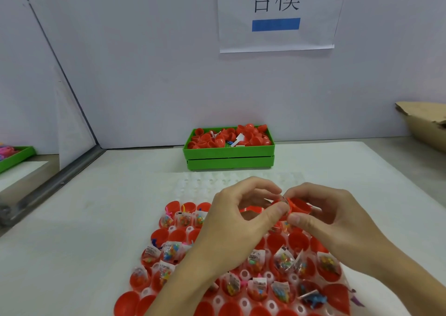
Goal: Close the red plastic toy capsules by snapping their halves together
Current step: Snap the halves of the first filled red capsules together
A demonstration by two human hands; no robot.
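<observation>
Above a clear moulded tray, both my hands meet on one red capsule. My left hand pinches its left half between thumb and fingers. My right hand grips the red half on the right. The two halves touch at a seam; I cannot tell whether they are snapped shut. The tray holds several open red capsule halves, many with small bagged toys inside, and a few closed red capsules at its near edge.
A green bin stacked on another stands at the back of the white table, full of loose red capsule halves. A second green tray lies at far left, a cardboard box at far right. A paper sign hangs on the wall.
</observation>
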